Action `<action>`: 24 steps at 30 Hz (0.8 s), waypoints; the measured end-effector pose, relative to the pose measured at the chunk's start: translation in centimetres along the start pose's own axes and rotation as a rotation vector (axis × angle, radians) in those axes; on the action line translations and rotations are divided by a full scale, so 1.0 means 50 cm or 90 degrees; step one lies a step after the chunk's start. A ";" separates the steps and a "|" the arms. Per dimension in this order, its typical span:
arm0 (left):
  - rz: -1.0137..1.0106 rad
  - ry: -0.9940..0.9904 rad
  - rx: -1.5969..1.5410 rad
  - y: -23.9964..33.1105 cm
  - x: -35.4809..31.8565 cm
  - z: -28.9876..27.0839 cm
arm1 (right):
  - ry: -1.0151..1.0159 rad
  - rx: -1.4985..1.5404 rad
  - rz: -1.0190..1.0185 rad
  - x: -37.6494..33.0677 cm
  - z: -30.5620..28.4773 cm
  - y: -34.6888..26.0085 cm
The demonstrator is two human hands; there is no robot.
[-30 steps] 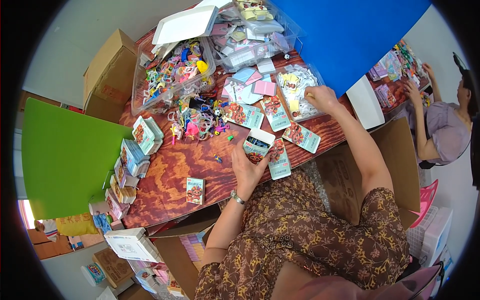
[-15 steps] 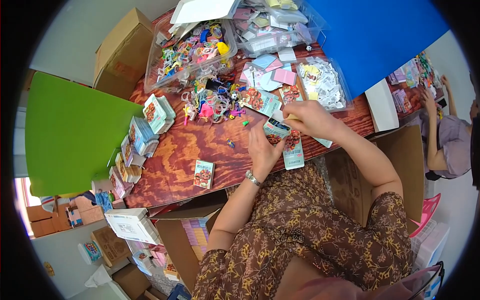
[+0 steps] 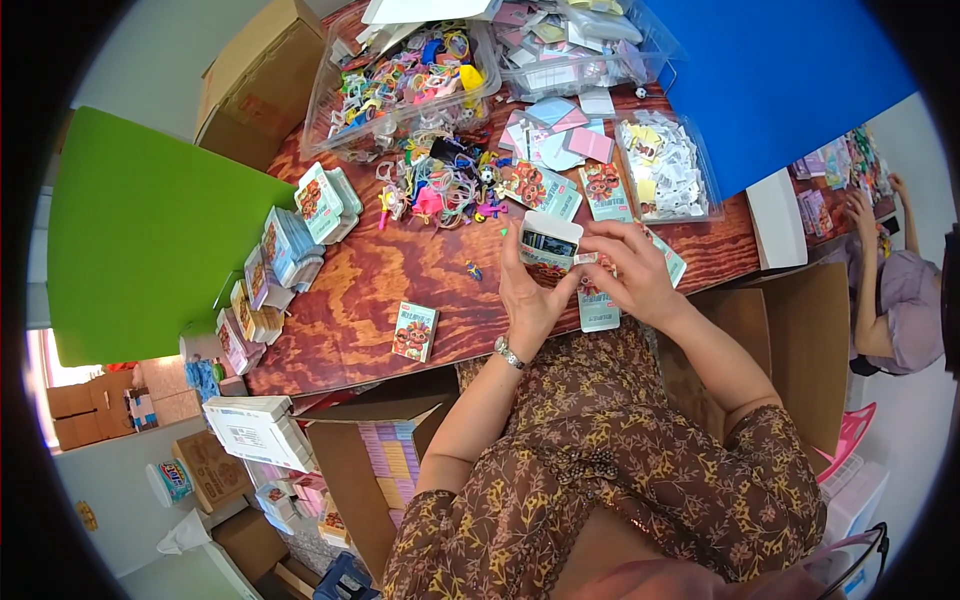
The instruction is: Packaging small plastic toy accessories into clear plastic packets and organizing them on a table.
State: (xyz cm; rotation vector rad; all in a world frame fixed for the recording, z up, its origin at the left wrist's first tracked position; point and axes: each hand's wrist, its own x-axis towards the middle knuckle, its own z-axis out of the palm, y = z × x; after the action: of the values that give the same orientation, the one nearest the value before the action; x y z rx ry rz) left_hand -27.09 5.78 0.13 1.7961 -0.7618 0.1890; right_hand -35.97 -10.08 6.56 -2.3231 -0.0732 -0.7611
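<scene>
My left hand (image 3: 530, 308) is wrapped round a small printed card box (image 3: 551, 268), holding it upright near the table's front edge. Its top lid stands raised, and dark contents show inside the opening. At the box's right side, my right hand (image 3: 640, 272) has thumb and fingers curled against a small white side flap. Flat printed box blanks (image 3: 541, 190) lie beyond my hands, and another blank (image 3: 600, 312) is partly hidden under the right hand. One finished-looking card box (image 3: 414, 332) lies alone to the left.
Clear plastic bins hold colourful hair ties and trinkets (image 3: 400, 95), cards (image 3: 560, 75) and white slips (image 3: 668, 175). Loose trinkets (image 3: 445, 185) form a pile. Stacked boxes (image 3: 290, 250) line the left beside a green panel (image 3: 150, 240). A blue panel (image 3: 790, 90) stands right; another person (image 3: 900, 300) sits beyond.
My right hand has moved from above the box's opening to its right side, fingers now at the side flap. The raised lid shows more plainly. The whole view has shifted slightly.
</scene>
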 end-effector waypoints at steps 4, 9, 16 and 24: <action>0.094 -0.002 -0.051 -0.012 -0.010 -0.002 | 0.018 0.033 -0.016 -0.024 0.020 -0.010; 0.131 0.013 -0.012 -0.042 -0.059 -0.022 | 0.025 0.056 -0.087 -0.027 0.017 -0.039; 0.208 0.052 -0.032 -0.011 -0.051 -0.041 | 0.032 0.068 -0.194 -0.031 0.018 -0.059; -0.028 0.065 -0.019 -0.045 -0.078 -0.073 | 0.128 -0.041 0.194 -0.030 -0.084 0.095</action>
State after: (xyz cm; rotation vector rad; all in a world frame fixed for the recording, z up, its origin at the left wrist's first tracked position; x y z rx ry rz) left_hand -27.97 11.01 -2.18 1.7597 -0.6486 0.2364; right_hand -38.13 -16.12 5.43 -2.2334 0.3902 -0.8424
